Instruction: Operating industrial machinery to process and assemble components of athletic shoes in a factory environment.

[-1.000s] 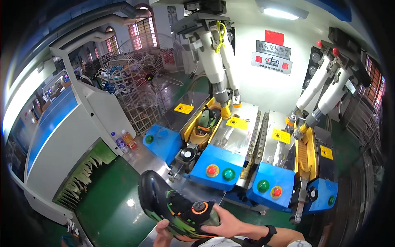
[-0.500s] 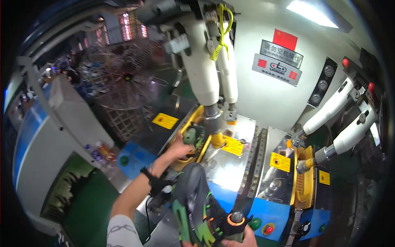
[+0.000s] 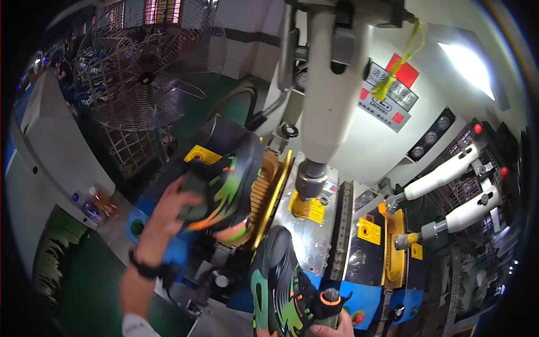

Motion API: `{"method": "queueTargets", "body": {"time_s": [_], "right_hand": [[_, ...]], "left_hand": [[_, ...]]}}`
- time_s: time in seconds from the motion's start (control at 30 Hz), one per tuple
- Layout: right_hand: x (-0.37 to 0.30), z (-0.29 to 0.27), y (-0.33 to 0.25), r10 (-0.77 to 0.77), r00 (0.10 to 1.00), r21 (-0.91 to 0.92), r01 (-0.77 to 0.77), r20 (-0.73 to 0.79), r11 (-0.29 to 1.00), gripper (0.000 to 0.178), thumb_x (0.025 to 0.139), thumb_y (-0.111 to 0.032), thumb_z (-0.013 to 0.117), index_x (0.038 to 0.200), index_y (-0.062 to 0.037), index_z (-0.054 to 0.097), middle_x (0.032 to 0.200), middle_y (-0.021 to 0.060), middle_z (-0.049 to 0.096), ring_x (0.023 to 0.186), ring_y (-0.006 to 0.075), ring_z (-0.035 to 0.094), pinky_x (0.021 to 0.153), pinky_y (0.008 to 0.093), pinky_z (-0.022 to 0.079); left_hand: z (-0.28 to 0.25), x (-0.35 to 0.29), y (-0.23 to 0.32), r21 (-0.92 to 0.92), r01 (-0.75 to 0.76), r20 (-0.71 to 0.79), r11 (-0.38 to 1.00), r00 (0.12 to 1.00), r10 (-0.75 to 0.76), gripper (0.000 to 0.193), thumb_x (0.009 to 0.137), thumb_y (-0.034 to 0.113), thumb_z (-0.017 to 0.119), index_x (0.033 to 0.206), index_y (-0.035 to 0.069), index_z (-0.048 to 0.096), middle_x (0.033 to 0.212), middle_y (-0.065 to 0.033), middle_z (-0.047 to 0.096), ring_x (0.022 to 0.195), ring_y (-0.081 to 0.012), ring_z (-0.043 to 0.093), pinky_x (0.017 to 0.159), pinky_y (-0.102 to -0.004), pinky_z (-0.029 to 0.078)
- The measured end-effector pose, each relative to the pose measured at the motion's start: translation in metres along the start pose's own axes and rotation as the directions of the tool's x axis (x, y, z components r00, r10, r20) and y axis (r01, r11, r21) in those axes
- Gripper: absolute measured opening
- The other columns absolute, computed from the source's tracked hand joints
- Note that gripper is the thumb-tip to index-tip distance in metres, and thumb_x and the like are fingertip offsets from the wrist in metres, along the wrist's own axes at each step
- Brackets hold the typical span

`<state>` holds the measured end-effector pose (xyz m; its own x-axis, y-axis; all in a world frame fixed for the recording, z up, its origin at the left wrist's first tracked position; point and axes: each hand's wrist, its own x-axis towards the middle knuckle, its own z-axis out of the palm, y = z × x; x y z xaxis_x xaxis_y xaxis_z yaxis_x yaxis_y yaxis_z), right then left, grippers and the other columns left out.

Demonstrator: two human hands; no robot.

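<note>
At the left, my left hand [image 3: 171, 205] grips a black, green and orange sports shoe [image 3: 233, 188] by its collar end. That shoe is tilted on its side, dark sole facing right, beside and partly over the yellow padded cradle [image 3: 263, 194] of a press. At the lower edge, my right hand [image 3: 335, 328] is closed on the heel end of a similar sports shoe [image 3: 281, 289], toe pointing up and away. A grey shoe last [image 3: 331, 294] shows in its orange-rimmed opening. Part of the right hand's grip lies out of view.
A white press arm [image 3: 331, 95] with a yellow tip [image 3: 301, 206] hangs right of the left cradle. Further right, two slimmer arms [image 3: 443, 174] reach toward a second yellow cradle [image 3: 396, 247]. Push buttons [image 3: 359, 317] line the blue front panel. A fan [image 3: 147, 78] and bottles [image 3: 101, 205] are left.
My left hand has lifted the first shoe out of the yellow cradle and brought it left and closer. The second shoe stays low in my right hand, slightly shifted. The view has turned.
</note>
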<state>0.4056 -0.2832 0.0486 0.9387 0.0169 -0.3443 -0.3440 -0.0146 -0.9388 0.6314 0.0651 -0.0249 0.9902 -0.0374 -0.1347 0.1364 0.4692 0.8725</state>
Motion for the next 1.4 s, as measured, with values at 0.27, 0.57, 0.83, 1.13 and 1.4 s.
{"method": "queueTargets", "body": {"time_s": [0.27,0.57,0.83,1.13,1.4], "right_hand": [[0.209,0.055,-0.013,0.214,0.956,0.065,-0.231,0.201,0.971,0.029,0.078,-0.003,0.064,0.107,0.0007,0.058,0.098,0.0130,0.063,0.087,0.0241,0.064,0.080,0.0370,0.054],[0.357,0.110,-0.038,-0.027,0.978,-0.380,-0.055,-0.208,0.923,0.032,0.073,-0.007,0.065,0.101,0.0043,0.057,0.094,0.0150,0.060,0.074,0.0268,0.060,0.061,0.0406,0.050],[0.370,0.146,-0.032,-0.219,0.888,-0.590,-0.070,-0.404,0.804,0.017,0.070,-0.011,0.058,0.074,0.0060,0.055,0.075,0.0107,0.059,0.064,0.0189,0.055,0.054,0.0372,0.045],[0.344,0.172,0.030,-0.637,0.686,-0.727,0.227,-0.353,0.648,0.044,0.071,-0.007,0.060,0.108,0.0067,0.040,0.100,0.0310,0.054,0.095,0.0465,0.056,0.084,0.0506,0.047],[0.351,0.173,0.024,-0.474,0.770,-0.657,0.096,-0.426,0.747,0.052,0.070,-0.009,0.063,0.115,0.0031,0.040,0.110,0.0307,0.050,0.099,0.0471,0.054,0.089,0.0499,0.046]], "left_hand": [[-0.098,-0.234,-0.024,-0.051,-0.391,-0.626,0.919,0.729,0.275,0.059,0.065,0.003,0.057,0.123,-0.002,0.049,0.114,-0.0177,0.057,0.110,-0.0274,0.057,0.098,-0.0388,0.045],[-0.152,-0.429,-0.147,0.534,0.159,-0.775,0.830,0.485,0.405,0.032,0.083,0.003,0.060,0.111,-0.012,0.055,0.107,-0.0247,0.058,0.096,-0.0334,0.056,0.085,-0.0403,0.048],[-0.103,-0.435,-0.174,-0.387,-0.013,-0.820,0.922,0.461,-0.338,0.033,0.080,0.009,0.062,0.110,-0.005,0.058,0.096,-0.0148,0.063,0.083,-0.0280,0.062,0.068,-0.0382,0.052],[-0.081,-0.437,-0.225,-0.381,0.311,-0.745,0.871,0.455,-0.489,0.086,0.077,0.001,0.064,0.150,0.009,0.019,0.127,-0.0155,0.050,0.107,-0.0288,0.055,0.082,-0.0397,0.051],[-0.087,-0.454,-0.271,0.514,0.486,-0.640,0.707,0.766,-0.062,0.067,0.085,0.013,0.064,0.143,0.003,0.033,0.131,-0.0168,0.048,0.117,-0.0296,0.050,0.099,-0.0389,0.043]]}}
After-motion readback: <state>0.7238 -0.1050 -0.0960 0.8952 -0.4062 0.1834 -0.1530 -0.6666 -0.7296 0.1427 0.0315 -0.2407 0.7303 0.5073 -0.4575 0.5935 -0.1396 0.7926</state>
